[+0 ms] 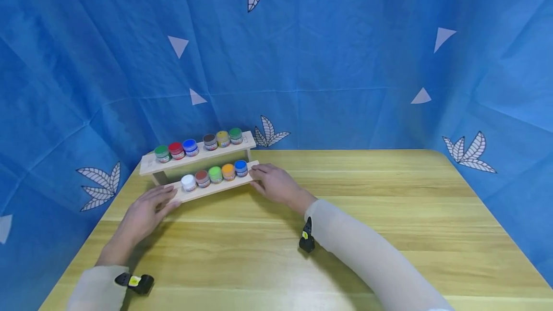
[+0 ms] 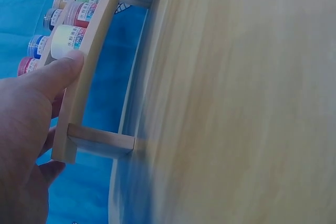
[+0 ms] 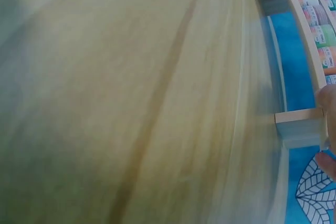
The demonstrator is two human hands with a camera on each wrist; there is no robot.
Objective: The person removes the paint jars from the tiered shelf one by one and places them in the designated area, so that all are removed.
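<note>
A two-tier wooden rack (image 1: 149,164) carries small paint jars at the back left of the table. On its lower shelf (image 1: 216,188) stand white (image 1: 188,183), brown (image 1: 202,179), light green (image 1: 215,174), orange (image 1: 228,172) and blue (image 1: 241,168) jars. My left hand (image 1: 144,212) grips that shelf's left end; in the left wrist view the thumb (image 2: 65,72) lies beside the white jar, other fingers behind the board. At the opposite end, my right hand (image 1: 278,185) holds the shelf by its edge, close to the blue jar, and is mostly cut off in the right wrist view.
On the upper shelf, green (image 1: 162,153), red (image 1: 176,150) and blue (image 1: 190,147) jars stand left of a gap; brown, yellow and green ones stand right of it. A blue patterned cloth (image 1: 345,61) hangs behind the wood-grained table (image 1: 389,215).
</note>
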